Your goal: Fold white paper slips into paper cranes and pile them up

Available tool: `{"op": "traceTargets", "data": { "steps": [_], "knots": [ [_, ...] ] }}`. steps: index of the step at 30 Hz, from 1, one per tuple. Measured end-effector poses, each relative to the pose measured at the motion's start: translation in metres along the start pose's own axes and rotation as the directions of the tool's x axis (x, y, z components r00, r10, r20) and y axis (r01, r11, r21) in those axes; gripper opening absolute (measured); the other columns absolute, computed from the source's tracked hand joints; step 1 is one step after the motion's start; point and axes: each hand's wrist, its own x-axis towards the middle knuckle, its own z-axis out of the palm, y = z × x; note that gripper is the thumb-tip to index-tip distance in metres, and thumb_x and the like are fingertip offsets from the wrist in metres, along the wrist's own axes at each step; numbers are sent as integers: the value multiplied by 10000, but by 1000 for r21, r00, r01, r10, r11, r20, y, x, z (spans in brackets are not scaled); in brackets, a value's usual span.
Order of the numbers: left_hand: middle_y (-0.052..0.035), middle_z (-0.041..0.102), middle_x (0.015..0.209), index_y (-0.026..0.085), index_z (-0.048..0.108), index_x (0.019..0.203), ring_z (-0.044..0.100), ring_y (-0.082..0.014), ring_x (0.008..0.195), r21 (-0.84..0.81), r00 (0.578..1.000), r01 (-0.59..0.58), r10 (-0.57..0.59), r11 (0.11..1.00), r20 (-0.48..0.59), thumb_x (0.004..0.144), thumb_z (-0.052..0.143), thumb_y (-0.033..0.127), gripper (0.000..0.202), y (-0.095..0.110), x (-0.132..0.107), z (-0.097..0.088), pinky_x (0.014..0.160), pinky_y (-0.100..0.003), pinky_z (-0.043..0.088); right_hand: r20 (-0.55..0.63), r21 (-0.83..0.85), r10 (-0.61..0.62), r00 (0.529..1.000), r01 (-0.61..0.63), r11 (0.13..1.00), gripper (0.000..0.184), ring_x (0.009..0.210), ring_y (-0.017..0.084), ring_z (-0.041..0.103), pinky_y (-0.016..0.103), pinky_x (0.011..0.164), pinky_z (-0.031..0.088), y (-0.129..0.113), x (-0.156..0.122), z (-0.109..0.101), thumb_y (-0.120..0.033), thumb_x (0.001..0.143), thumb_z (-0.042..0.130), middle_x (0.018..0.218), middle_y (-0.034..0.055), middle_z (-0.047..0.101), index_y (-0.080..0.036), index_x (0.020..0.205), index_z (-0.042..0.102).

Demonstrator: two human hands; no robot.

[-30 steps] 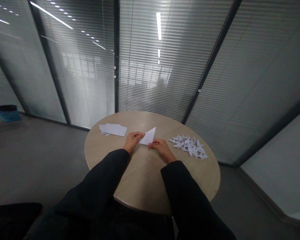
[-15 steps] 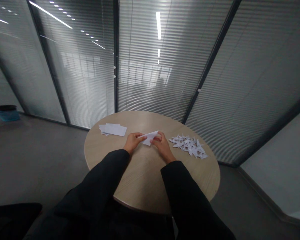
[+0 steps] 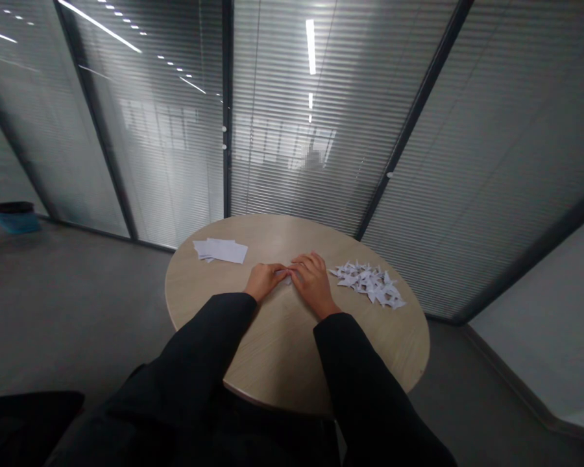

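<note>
A small piece of folded white paper (image 3: 288,279) lies under my fingers near the middle of the round table, mostly hidden by them. My left hand (image 3: 263,280) pinches it from the left, thumb and forefinger together. Over its right part bends my right hand (image 3: 313,279), thumb and fingertips closed on the paper beside the left fingertips. To the right of my right hand spreads a heap of folded white paper pieces with pointed tips (image 3: 370,283). Several flat white paper sheets (image 3: 221,250) lie overlapping at the far left of the tabletop.
The round wooden table (image 3: 282,357) stands close to a glass partition with blinds (image 3: 296,181). A blue bin with a black liner (image 3: 13,217) sits on the floor at far left. Something dark (image 3: 29,425) shows at the lower left.
The paper was held up, broadly visible between both hands. Now it is lower and mostly covered, the hands have drawn together, and my right fingers reach over it.
</note>
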Motion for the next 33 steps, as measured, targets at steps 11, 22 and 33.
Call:
{"op": "traceTargets", "data": {
  "steps": [11, 22, 33],
  "knots": [
    [-82, 754, 914, 214, 762, 947, 699, -217, 819, 46, 993, -114, 113, 992, 32, 878, 584, 378, 252, -5, 1, -1, 736, -249, 436, 75, -30, -8, 997, 11, 1000, 142, 942, 230, 556, 409, 1043, 329, 7, 3, -5, -198, 873, 517, 869, 58, 666, -219, 850, 656],
    [-54, 751, 959, 210, 756, 953, 706, -208, 868, 90, 989, -146, 144, 985, 24, 895, 566, 350, 243, -9, 4, -6, 800, -277, 492, 32, -45, 24, 999, -22, 999, 94, 924, 232, 553, 375, 939, 377, 24, -2, -9, -175, 841, 548, 838, 54, 659, -207, 791, 621],
    [-66, 748, 970, 194, 757, 936, 699, -230, 903, -20, 993, -120, 120, 993, 12, 884, 575, 325, 231, -12, 5, -10, 848, -315, 494, -24, -33, 119, 993, -119, 992, 114, 894, 237, 549, 370, 859, 388, 42, -10, -11, -185, 834, 521, 836, 60, 655, -204, 790, 624]
  ]
}}
